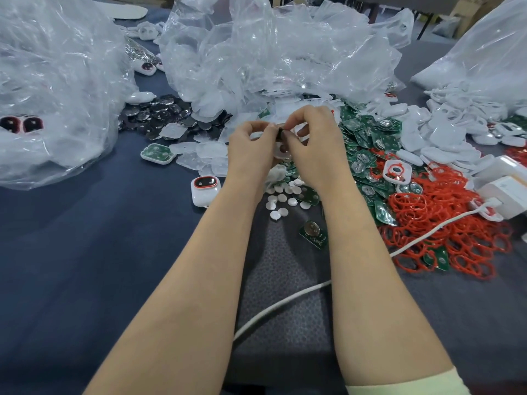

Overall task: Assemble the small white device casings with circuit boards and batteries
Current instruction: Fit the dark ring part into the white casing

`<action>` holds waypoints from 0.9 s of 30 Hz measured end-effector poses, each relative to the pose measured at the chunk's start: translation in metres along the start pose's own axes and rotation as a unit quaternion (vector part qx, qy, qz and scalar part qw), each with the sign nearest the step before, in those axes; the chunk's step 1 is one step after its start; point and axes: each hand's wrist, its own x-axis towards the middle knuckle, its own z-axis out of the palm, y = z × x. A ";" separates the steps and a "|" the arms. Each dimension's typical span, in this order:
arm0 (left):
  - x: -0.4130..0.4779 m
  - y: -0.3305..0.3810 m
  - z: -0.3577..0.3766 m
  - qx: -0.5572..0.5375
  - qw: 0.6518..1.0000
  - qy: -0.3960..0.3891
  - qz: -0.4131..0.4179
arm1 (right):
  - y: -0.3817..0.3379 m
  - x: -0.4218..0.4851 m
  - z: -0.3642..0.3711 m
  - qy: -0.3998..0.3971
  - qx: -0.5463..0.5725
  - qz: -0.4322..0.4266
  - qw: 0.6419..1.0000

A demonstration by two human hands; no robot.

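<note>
My left hand (251, 146) and my right hand (310, 143) meet above the table's middle. Together they pinch a small dark piece (279, 132), too hidden by the fingers to identify. A white casing part (282, 149) shows just below the fingers. Green circuit boards (368, 143) lie heaped to the right. One board with a coin battery (313, 230) lies alone near my right forearm. Dark round discs (159, 115) are piled at left. A closed white casing with a red ring (204, 187) sits by my left wrist. White round buttons (282, 198) are scattered between my forearms.
Crumpled clear plastic bags (271, 52) fill the back and the left (51, 95). Red rubber rings (445, 223) spread at right, crossed by a white cable (285, 306). White casing shells (445, 126) pile at far right near a white box (507, 192). An open casing holding a board (158, 153) lies left.
</note>
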 end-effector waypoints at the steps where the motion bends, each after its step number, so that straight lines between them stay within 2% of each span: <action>1: 0.001 0.000 0.000 -0.002 1.000 0.001 -0.005 | 0.000 0.000 0.000 0.004 -0.007 -0.004 1.000; 9: 0.001 -0.002 0.002 0.051 0.998 -0.007 0.036 | 0.007 0.005 -0.006 -0.010 0.013 0.048 0.999; 16: 0.000 -0.001 0.001 0.066 0.997 -0.006 0.046 | 0.004 0.002 -0.004 -0.009 -0.011 0.020 1.000; 22: 0.002 -0.002 -0.003 0.057 0.998 0.002 0.035 | 0.003 0.000 -0.006 -0.035 0.027 0.024 0.999; 27: 0.001 -0.002 -0.002 0.043 0.999 -0.014 0.028 | 0.003 0.000 -0.007 0.006 0.082 0.049 0.995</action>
